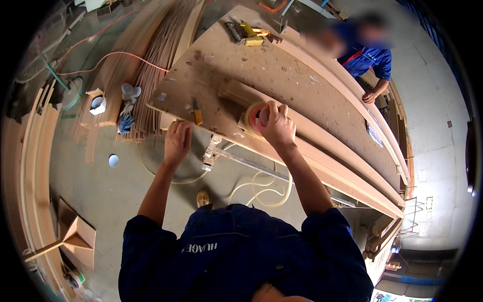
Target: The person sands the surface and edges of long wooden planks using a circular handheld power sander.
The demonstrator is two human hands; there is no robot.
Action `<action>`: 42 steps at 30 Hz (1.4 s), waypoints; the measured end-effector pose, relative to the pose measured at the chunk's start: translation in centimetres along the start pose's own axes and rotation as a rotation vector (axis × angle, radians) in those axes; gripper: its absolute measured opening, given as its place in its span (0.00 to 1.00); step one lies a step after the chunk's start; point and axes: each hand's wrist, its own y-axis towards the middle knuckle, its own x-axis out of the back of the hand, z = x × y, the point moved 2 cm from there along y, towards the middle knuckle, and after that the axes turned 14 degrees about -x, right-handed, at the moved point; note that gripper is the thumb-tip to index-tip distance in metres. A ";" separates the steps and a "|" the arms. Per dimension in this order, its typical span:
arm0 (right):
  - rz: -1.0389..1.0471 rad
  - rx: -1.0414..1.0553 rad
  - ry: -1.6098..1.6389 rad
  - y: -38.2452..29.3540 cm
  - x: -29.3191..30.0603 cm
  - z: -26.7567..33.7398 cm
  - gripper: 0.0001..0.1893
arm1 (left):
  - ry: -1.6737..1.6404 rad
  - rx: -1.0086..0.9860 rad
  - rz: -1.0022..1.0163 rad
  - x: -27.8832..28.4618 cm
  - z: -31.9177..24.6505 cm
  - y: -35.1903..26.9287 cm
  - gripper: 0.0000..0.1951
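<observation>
My right hand [280, 128] grips a roll of adhesive tape [250, 117], held upright at the near ends of long wooden mouldings. One moulding [320, 151] runs along the near side of the worktable [211, 64]; another long moulding [317, 128] lies just behind it. At the table's front left edge is my left hand [178, 141], its fingers curled and their undersides hidden, so I cannot tell if it holds anything. A knife with a yellow handle [198, 117] lies on the tabletop just right of the left hand.
Yellow-handled tools [251, 36] lie at the table's far end. A co-worker's hand [369, 98] touches long boards [339, 75] across the table. Bundled wood strips [158, 75], blue gloves [126, 122] and a white box [97, 102] are at left. A pale hose [260, 194] loops on the floor.
</observation>
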 end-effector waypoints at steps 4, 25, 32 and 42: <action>0.087 0.025 0.004 -0.7 -0.1 -0.9 0.30 | -0.068 0.000 -0.076 -1.4 0.0 1.5 0.07; 0.037 -0.034 0.043 -2.2 -0.2 -6.8 0.27 | -0.487 0.212 -0.025 -16.8 -2.5 7.9 0.17; 0.095 -0.262 -0.008 -4.7 0.7 -7.3 0.32 | -0.583 0.340 0.107 -18.1 -4.4 7.5 0.18; -0.011 -0.278 -0.023 -4.1 2.1 -6.5 0.26 | -0.431 0.199 0.028 -17.7 -5.1 7.8 0.15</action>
